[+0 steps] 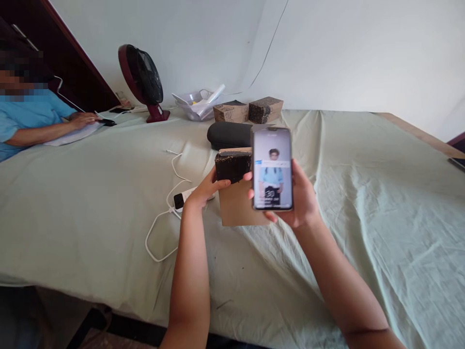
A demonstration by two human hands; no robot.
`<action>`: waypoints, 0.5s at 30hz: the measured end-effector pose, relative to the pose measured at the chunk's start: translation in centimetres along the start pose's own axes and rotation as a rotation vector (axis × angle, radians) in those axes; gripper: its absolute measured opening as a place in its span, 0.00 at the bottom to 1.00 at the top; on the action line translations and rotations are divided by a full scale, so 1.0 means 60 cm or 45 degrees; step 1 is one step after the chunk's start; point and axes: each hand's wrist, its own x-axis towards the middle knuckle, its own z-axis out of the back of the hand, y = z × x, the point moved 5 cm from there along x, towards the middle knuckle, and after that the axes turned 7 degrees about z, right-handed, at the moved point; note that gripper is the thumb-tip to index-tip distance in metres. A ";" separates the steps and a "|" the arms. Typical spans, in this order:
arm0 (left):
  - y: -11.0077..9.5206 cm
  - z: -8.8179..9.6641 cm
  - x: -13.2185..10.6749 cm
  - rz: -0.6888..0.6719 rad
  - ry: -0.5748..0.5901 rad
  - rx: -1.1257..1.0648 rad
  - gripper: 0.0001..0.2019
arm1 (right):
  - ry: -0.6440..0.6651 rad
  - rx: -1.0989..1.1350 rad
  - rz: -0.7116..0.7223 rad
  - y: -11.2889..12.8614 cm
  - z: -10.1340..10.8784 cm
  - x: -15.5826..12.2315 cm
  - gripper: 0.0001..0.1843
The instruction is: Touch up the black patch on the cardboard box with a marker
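My right hand (303, 198) is closed around a smartphone (272, 169), held upright with its lit screen facing me. The screen shows a picture of a person and a clock. My left hand (209, 189) grips the left side of a cardboard box (232, 167), with the thumb along its front. The box has a black, worn upper part and a plain brown panel (240, 206) toward me. The phone and my right hand hide the box's right part. Just behind the box lies a black zip case (228, 134), partly covered by the phone.
A white power strip (178, 201) with a cable lies by my left wrist. Farther back are a dark red fan (141, 77), a clear plastic basket (196, 111) and two cardboard boxes (232, 112). At the left, a person in blue (32, 118) touches a dark device (108, 122).
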 end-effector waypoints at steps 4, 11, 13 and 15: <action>0.010 0.018 0.003 -0.016 -0.074 -0.038 0.48 | -0.480 -0.482 0.350 0.071 0.114 -0.008 0.40; 0.007 0.032 -0.005 -0.043 -0.139 -0.045 0.44 | -1.103 -1.956 -0.197 0.060 0.355 -0.008 0.17; 0.007 0.034 -0.008 -0.027 -0.151 -0.056 0.45 | -1.061 -2.009 -0.326 0.026 0.383 -0.002 0.17; 0.009 0.036 -0.010 -0.007 -0.156 -0.071 0.48 | -1.023 -2.052 -0.419 0.000 0.395 -0.001 0.20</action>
